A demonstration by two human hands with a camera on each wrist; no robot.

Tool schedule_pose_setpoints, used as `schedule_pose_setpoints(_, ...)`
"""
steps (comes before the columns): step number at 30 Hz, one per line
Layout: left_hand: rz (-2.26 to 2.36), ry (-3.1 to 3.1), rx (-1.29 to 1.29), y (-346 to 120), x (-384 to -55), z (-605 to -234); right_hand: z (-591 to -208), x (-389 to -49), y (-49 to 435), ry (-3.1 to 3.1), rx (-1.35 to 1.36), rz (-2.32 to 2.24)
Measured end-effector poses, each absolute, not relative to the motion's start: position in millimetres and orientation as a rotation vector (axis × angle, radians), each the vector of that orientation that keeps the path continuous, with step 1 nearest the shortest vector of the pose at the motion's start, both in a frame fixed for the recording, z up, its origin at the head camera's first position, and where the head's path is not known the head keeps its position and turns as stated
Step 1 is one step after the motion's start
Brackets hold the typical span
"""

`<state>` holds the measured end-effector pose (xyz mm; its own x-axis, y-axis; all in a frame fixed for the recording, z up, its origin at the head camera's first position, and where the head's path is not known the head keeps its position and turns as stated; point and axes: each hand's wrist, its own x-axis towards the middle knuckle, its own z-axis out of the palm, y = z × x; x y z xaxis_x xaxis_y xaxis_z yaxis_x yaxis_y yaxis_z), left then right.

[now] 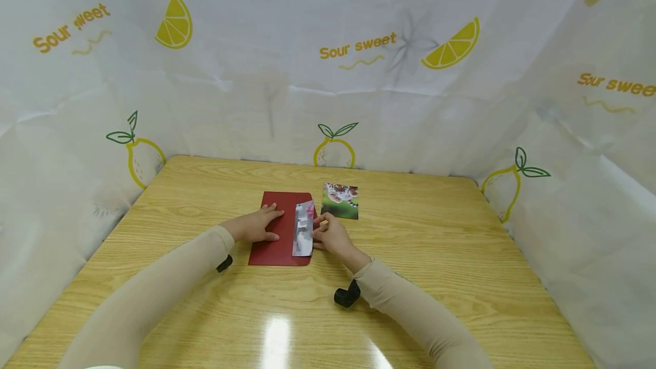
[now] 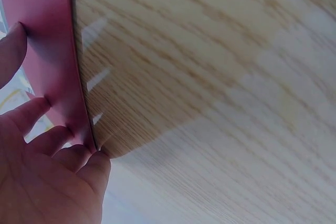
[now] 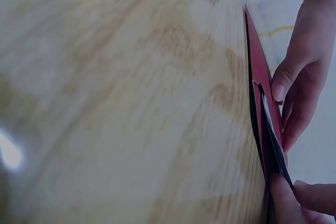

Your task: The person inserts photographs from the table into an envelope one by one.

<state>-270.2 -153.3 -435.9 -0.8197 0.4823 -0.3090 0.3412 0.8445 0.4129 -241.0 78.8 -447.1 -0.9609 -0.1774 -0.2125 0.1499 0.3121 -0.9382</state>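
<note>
A red envelope lies flat on the wooden table, its rounded flap toward the right. A grey photo with a pink patch shows as a narrow strip over the envelope's right part; its left portion seems tucked inside. My left hand rests on the envelope with fingers spread, and the left wrist view shows those fingertips against the red surface. At the photo's right edge, my right hand pinches it between thumb and fingers. Seen edge-on in the right wrist view, thin dark sheets stand within the red envelope.
Just beyond my right hand lies a tiger photo with a green background. The wooden table extends around the envelope. A white curtain with lemon prints stands at the back and both sides. Black wrist devices hang by the sleeves.
</note>
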Motion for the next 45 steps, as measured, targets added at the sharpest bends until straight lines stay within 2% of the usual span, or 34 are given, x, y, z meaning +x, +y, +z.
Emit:
schedule_pose_setpoints(18, 0.486, 2.614, 0.58, -154, -269, -436, -449, -242, 76, 2.315, 0.022, -1.695)
schedule_pose_setpoints(45, 0.468, 2.617, 0.587, -153, -268, -433, -451, -244, 68, 2.29, -0.05, -1.633)
